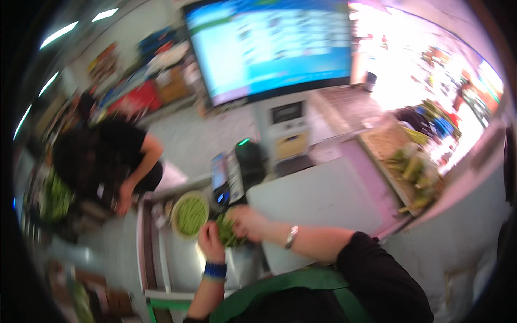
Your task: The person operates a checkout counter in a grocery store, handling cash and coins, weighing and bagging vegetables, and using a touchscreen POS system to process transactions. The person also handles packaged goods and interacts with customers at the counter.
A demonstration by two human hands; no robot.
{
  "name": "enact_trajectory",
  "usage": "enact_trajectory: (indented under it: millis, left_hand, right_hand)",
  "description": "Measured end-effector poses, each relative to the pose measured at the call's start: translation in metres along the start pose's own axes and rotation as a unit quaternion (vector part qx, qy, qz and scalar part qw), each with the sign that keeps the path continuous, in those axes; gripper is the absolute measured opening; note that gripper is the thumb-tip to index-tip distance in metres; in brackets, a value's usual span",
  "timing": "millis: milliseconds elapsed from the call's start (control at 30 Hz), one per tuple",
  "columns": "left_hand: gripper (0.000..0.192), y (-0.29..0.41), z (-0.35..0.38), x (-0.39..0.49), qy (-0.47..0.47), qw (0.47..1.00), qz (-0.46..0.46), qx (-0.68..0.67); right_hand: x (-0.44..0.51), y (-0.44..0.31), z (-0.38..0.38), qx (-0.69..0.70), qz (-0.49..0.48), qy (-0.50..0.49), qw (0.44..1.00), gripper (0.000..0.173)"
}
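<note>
My left hand (211,242), with a blue band on its wrist, is at the left side of a heap of green vegetables (228,232); blur hides whether its fingers hold a piece. Over the heap's right side my right hand (248,223) bends its fingers down, a silvery bracelet on the wrist; its grip cannot be told. A round bowl (173,218) of small green pieces (192,216) stands just left of the heap, on the metal counter. The heap's container is mostly hidden.
Behind the hands are a phone (219,173), a black device (248,161) with a green light and a large lit screen (274,44). A pale board (315,202) lies on the right, past it a tray of vegetables (383,173). Another person (109,157) in black stands at the left.
</note>
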State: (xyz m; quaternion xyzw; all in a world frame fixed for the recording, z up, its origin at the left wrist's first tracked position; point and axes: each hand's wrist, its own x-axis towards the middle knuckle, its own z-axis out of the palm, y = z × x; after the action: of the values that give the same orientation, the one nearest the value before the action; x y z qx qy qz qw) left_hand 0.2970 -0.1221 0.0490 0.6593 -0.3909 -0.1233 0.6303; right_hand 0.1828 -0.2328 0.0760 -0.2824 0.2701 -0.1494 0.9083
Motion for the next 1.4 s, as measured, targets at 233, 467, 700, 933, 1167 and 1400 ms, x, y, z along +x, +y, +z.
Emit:
enact_trajectory:
  millis: [233, 467, 700, 933, 1167, 1400]
  left_hand:
    - [0.012, -0.111, -0.062, 0.042, 0.251, 0.779, -0.354, -0.452]
    - [0.024, -0.144, -0.085, 0.084, 0.096, 0.887, -0.339, -0.298]
    - [0.015, -0.108, -0.030, 0.034, -0.158, 0.964, -0.069, 0.204]
    - [0.013, -0.096, 0.006, 0.031, -0.226, 0.876, 0.067, 0.421]
    - [0.011, -0.091, -0.013, 0.032, -0.109, 0.958, -0.020, 0.265]
    - [0.020, -0.004, -0.021, 0.013, -0.055, 0.957, -0.181, -0.218]
  right_hand:
    - [-0.005, -0.003, 0.007, -0.029, -0.073, -0.034, 0.996, 0.006]
    - [-0.011, -0.011, 0.015, -0.054, -0.060, -0.028, 0.996, 0.015]
    - [-0.003, -0.010, 0.004, 0.030, -0.060, -0.051, 0.996, 0.011]
    - [0.000, -0.003, 0.001, 0.042, -0.040, -0.020, 0.998, 0.005]
    - [-0.005, -0.002, 0.006, -0.068, -0.084, -0.030, 0.994, 0.017]
    - [-0.007, 0.011, 0.019, -0.351, -0.142, 0.081, 0.922, 0.029]
